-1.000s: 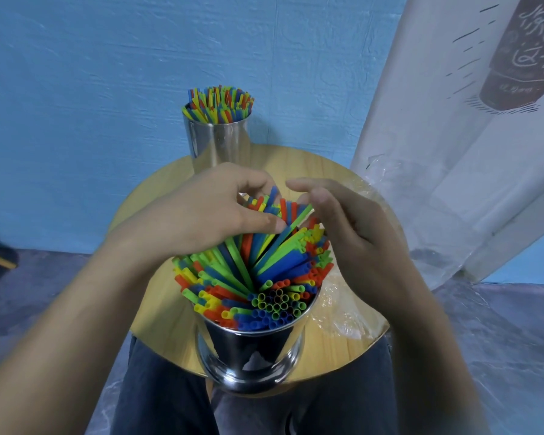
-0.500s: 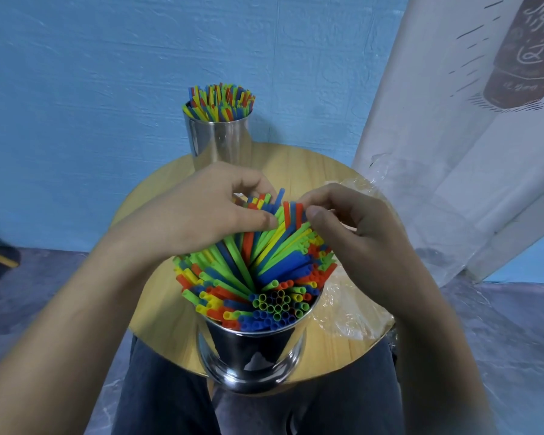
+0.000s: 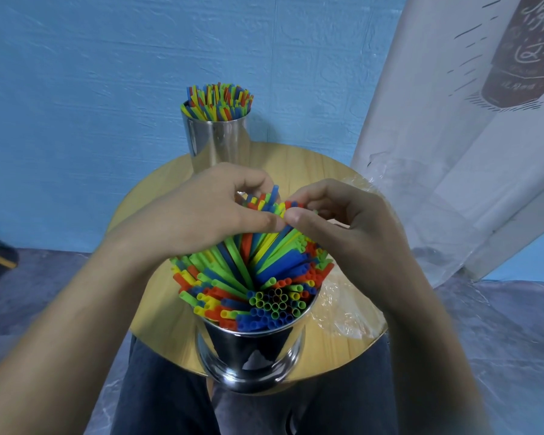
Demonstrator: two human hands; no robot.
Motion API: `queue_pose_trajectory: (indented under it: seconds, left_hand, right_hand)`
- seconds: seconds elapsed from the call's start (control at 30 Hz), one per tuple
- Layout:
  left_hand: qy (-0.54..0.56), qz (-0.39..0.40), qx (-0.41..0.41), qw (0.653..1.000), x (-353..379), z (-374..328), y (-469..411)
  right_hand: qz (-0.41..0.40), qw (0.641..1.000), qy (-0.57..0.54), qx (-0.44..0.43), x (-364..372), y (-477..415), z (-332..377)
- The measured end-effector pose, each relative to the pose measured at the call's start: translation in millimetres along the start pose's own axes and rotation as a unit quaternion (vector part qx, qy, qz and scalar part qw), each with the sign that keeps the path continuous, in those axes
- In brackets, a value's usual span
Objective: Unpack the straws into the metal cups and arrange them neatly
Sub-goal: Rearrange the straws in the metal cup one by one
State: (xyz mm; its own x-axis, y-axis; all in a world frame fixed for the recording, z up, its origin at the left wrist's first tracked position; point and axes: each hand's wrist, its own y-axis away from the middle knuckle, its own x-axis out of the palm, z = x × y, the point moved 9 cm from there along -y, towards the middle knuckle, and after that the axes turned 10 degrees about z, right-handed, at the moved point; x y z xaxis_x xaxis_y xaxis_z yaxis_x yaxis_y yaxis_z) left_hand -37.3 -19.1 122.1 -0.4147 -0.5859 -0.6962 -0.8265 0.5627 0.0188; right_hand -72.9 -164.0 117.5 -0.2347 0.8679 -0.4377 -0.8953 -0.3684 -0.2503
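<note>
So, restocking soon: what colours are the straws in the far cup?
Red, yellow, green, blue straws; head view.

Person's bare left hand (image 3: 208,211) and bare right hand (image 3: 343,227), bare forearms (image 3: 76,324), short-trimmed thumbnails (image 3: 292,215), dark slate-blue cloth trousers (image 3: 157,397) covering both legs

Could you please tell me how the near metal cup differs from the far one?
Straws in the near cup fan out unevenly; those in the far cup stand in a level bunch. The left hand and right hand grip straws in the near cup; neither holds the far cup. Both are shiny metal.
</note>
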Motion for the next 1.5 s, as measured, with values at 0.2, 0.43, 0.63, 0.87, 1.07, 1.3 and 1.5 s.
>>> queue_pose_trajectory:
  seconds: [0.2, 0.43, 0.63, 0.87, 1.07, 1.3, 1.5]
  left_hand:
    - [0.035, 0.009, 0.000, 0.999, 0.3, 5.7, 0.5]
    - [0.061, 0.043, -0.018, 0.997, 5.8, 6.6, 1.9]
    - [0.042, 0.061, -0.032, 0.997, 7.5, 3.8, 0.4]
    - [0.017, 0.023, -0.030, 0.999, 3.0, 3.5, -1.5]
    - [0.010, 0.026, -0.018, 0.999, 3.1, 0.7, -1.5]
    - [0.010, 0.027, 0.042, 0.999, 0.2, -20.4, -3.6]
    - [0.028, -0.014, 0.089, 0.996, -8.3, -31.4, -4.6]
  right_hand:
    - [-0.023, 0.999, -0.023, 0.002, -3.4, 0.3, -4.3]
    - [-0.046, 0.996, -0.077, -0.008, -6.8, 4.7, -0.7]
    - [-0.037, 0.995, -0.094, -0.001, -7.4, 4.8, -2.4]
    - [-0.006, 0.995, -0.095, 0.002, -3.5, 5.8, -3.2]
    - [-0.011, 0.997, -0.078, -0.002, -1.9, 4.4, -4.4]
    - [-0.028, 0.997, -0.063, -0.022, -4.9, 5.6, 0.2]
    - [-0.058, 0.997, -0.036, -0.032, -11.8, 7.7, -1.3]
